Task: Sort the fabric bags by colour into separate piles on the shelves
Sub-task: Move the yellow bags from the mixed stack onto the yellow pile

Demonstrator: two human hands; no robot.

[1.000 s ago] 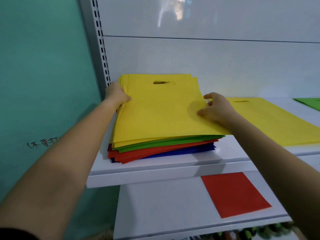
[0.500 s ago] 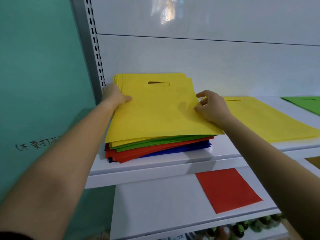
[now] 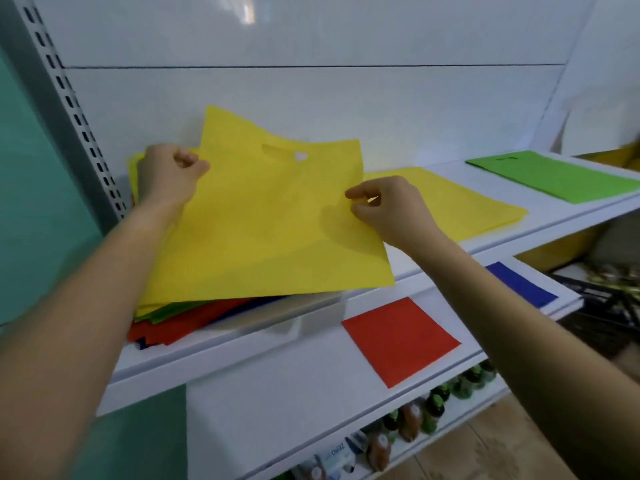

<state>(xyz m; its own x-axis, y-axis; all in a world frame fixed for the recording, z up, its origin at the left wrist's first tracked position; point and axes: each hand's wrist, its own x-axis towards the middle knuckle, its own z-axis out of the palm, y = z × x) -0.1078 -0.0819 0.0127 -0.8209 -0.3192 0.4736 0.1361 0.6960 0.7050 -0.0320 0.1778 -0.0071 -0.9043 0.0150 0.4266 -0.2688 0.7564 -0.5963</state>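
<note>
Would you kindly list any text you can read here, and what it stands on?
No text is legible.
Print on the white pack among the bottles: too blurred to read.
Labels on the bottles: too small to read.
The yellow bag: no print showing.

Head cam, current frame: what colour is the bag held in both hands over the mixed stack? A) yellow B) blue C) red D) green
A: the left hand and right hand each grip an edge of the yellow bag, held tilted above the mixed stack.
</note>
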